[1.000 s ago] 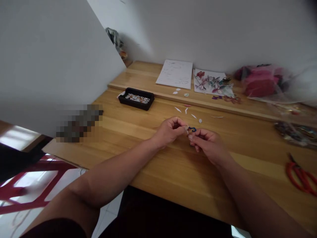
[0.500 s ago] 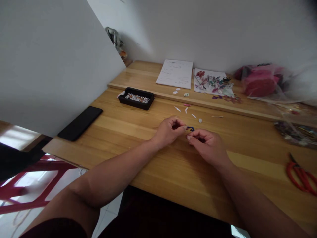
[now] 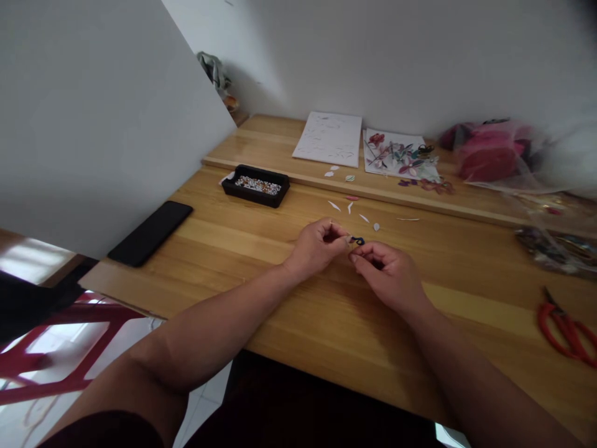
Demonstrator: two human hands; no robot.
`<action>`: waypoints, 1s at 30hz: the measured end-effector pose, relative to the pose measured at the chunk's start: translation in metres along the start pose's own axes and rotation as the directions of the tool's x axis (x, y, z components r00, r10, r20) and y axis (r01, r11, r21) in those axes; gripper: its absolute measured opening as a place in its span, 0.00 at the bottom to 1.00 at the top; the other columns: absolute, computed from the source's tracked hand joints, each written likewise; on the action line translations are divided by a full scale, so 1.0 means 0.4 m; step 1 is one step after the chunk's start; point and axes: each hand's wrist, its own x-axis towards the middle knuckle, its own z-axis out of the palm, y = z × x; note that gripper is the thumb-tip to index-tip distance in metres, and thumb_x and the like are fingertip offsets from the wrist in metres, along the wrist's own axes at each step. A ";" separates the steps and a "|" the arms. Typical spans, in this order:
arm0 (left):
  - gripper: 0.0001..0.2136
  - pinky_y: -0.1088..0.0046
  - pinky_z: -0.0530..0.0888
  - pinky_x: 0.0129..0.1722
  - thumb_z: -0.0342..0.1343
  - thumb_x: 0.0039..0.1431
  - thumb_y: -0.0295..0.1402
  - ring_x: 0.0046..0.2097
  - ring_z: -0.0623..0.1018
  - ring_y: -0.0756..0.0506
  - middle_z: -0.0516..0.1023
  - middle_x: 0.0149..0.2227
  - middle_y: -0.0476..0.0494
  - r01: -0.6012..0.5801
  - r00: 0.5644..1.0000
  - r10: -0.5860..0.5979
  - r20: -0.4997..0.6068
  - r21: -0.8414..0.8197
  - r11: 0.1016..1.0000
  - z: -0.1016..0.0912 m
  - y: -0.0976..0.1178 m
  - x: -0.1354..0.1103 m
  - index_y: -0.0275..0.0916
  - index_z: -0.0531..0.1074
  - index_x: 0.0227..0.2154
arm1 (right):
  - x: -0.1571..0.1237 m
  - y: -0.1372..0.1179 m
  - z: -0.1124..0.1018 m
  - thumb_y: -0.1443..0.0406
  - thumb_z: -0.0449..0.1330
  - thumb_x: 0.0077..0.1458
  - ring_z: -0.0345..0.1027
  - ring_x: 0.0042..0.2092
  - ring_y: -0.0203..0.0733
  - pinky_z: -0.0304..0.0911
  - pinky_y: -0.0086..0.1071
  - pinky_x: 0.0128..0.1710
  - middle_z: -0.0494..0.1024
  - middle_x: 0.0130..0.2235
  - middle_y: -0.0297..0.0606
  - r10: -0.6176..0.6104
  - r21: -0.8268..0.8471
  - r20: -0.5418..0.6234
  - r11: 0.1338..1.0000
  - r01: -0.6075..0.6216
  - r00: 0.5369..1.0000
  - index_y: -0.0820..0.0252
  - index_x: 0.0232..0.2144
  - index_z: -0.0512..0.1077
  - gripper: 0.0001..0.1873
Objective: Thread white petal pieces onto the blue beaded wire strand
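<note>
My left hand (image 3: pixel 321 244) pinches a small dark blue looped piece (image 3: pixel 358 241) between thumb and forefinger, just above the wooden table. What the piece is made of is too small to tell. Close beside it on the right, my right hand (image 3: pixel 388 269) has thumb and forefinger pressed together. Whatever sits between those fingertips is too fine to make out. Beyond the hands lie small white slivers (image 3: pixel 334 205), a pale round piece (image 3: pixel 376 227) and a pink sliver (image 3: pixel 352 198).
A black tray (image 3: pixel 256 198) of beads and a phone (image 3: pixel 152 233) lie to the left. White paper sheets (image 3: pixel 329 138) and flower cutouts (image 3: pixel 405 158) rest on the raised back ledge. Red-handled scissors (image 3: pixel 566 326) and clear bags (image 3: pixel 494 152) are at right.
The right fingertips have shifted slightly down and left, and the blue piece's end now shows as a rounder loop. The left hand has barely moved.
</note>
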 end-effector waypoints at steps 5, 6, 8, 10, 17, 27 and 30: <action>0.05 0.72 0.74 0.38 0.62 0.55 0.29 0.34 0.77 0.51 0.80 0.32 0.46 0.000 1.000 0.000 0.001 0.001 1.000 0.000 0.004 -0.002 0.37 0.72 0.28 | -0.005 0.004 0.005 0.60 0.62 0.58 0.64 0.25 0.36 0.58 0.32 0.28 0.77 0.25 0.33 -0.050 -0.046 0.002 0.998 0.050 0.999 0.57 0.30 0.76 0.08; 0.05 0.72 0.74 0.38 0.62 0.55 0.29 0.34 0.77 0.51 0.80 0.32 0.46 0.001 1.000 -0.001 0.004 -0.002 1.000 0.000 0.006 -0.002 0.37 0.72 0.28 | -0.006 0.003 0.005 0.61 0.61 0.58 0.65 0.26 0.36 0.58 0.32 0.28 0.77 0.25 0.33 -0.086 -0.080 -0.007 0.993 0.085 0.996 0.57 0.31 0.77 0.07; 0.05 0.72 0.74 0.39 0.63 0.55 0.29 0.34 0.77 0.50 0.80 0.32 0.46 0.002 1.000 -0.002 0.002 -0.017 1.000 0.000 0.006 -0.002 0.36 0.72 0.28 | -0.010 0.001 0.005 0.63 0.60 0.59 0.67 0.27 0.36 0.60 0.32 0.30 0.78 0.26 0.33 -0.167 -0.155 -0.021 0.975 0.161 0.986 0.56 0.32 0.77 0.07; 0.06 0.71 0.74 0.39 0.64 0.54 0.31 0.34 0.77 0.50 0.80 0.32 0.46 0.010 1.000 -0.010 0.000 -0.050 0.999 0.002 0.003 -0.002 0.36 0.72 0.29 | -0.014 -0.003 0.003 0.63 0.59 0.61 0.68 0.27 0.36 0.60 0.32 0.30 0.78 0.27 0.32 -0.214 -0.198 -0.020 0.958 0.206 0.977 0.55 0.33 0.77 0.07; 0.07 0.70 0.74 0.44 0.64 0.54 0.33 0.37 0.79 0.50 0.81 0.33 0.46 0.074 0.997 -0.073 0.016 -0.232 0.970 0.009 -0.020 0.002 0.36 0.72 0.29 | -0.019 -0.005 0.002 0.63 0.60 0.61 0.66 0.26 0.35 0.60 0.31 0.30 0.77 0.26 0.31 -0.227 -0.208 -0.042 0.955 0.213 0.973 0.55 0.34 0.76 0.05; 0.08 0.72 0.73 0.39 0.65 0.52 0.33 0.34 0.76 0.52 0.79 0.31 0.48 0.057 0.998 -0.050 0.041 -0.209 0.976 0.002 -0.016 0.002 0.36 0.72 0.28 | -0.012 -0.001 -0.003 0.60 0.59 0.61 0.57 0.22 0.34 0.53 0.31 0.25 0.69 0.21 0.27 -0.113 -0.148 0.005 0.983 0.113 0.994 0.56 0.35 0.74 0.07; 0.08 0.72 0.73 0.39 0.65 0.52 0.34 0.34 0.76 0.52 0.79 0.31 0.48 0.060 0.997 -0.048 0.057 -0.219 0.974 0.003 -0.014 0.001 0.36 0.72 0.28 | -0.009 0.005 -0.003 0.60 0.59 0.62 0.58 0.23 0.34 0.54 0.32 0.26 0.71 0.22 0.29 -0.112 -0.148 0.014 0.982 0.113 0.994 0.56 0.35 0.75 0.08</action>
